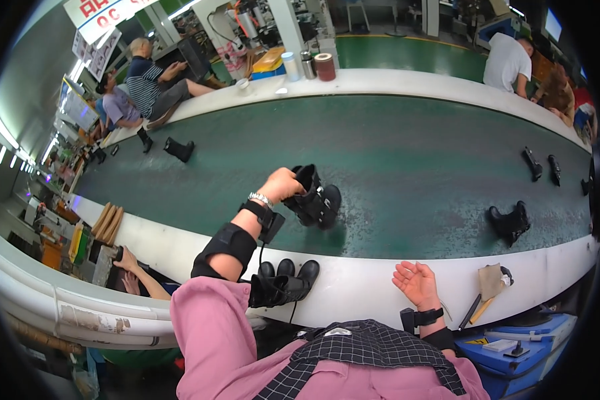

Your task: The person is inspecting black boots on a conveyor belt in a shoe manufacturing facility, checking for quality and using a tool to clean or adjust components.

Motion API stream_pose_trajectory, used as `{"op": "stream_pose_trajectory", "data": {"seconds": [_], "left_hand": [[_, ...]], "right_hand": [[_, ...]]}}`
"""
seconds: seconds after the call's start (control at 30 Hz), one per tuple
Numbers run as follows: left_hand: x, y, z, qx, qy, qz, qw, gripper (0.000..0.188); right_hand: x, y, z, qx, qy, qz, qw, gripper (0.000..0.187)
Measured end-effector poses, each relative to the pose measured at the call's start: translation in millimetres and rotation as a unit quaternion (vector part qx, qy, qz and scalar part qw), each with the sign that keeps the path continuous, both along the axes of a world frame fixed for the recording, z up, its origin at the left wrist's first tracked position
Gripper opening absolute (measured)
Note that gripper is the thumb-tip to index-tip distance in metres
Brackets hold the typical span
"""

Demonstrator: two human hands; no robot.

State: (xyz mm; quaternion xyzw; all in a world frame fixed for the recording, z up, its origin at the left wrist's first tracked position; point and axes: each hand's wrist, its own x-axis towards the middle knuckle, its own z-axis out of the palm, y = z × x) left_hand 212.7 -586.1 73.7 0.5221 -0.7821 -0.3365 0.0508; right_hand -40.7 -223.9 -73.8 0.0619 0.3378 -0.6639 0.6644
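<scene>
My left hand (283, 185) is closed on the upper shaft of black buckled boots (315, 203), probably a pair pressed together, above the green conveyor belt (393, 160). Metal buckles show on their sides; how far they stand off the belt is hard to tell. My right hand (417, 283) rests palm up over the near white ledge (367, 280), fingers spread and holding nothing. Close to my left forearm, several more black boots (283, 285) stand together on that ledge.
Other black boots lie on the belt, one at right (510, 221) and one at far left (179, 149). A brush-like tool (492, 283) with handles sits right of my right hand, above a blue box (520, 353). Cups (325, 66) line the far ledge; co-workers sit beyond.
</scene>
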Motion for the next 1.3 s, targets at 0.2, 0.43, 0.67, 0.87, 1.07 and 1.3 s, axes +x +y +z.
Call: {"op": "stream_pose_trajectory", "data": {"seconds": [0.2, 0.43, 0.67, 0.87, 1.07, 1.3], "left_hand": [[83, -63, -36, -0.075, -0.125, 0.158, 0.977, 0.036], [154, -87, -101, -0.118, -0.114, 0.341, 0.926, 0.027], [193, -85, -143, -0.16, -0.087, 0.377, 0.908, 0.026], [178, -87, -115, -0.034, -0.182, 0.346, 0.92, 0.053], [152, -80, -70, -0.001, -0.177, 0.454, 0.873, 0.075], [151, -76, -20, -0.098, 0.144, 0.266, 0.948, 0.064]], "right_hand": [[1, 10, -2, 0.05, 0.029, -0.037, 0.998, 0.032], [-2, 4, -3, 0.099, 0.072, -0.066, 0.99, 0.027], [16, -13, 0, 0.13, 0.101, -0.047, 0.985, 0.026], [21, -21, -4, 0.114, 0.085, -0.045, 0.989, 0.023], [16, -10, 3, 0.09, 0.094, -0.054, 0.99, 0.028], [5, -9, 12, 0.045, 0.064, -0.078, 0.994, 0.024]]}}
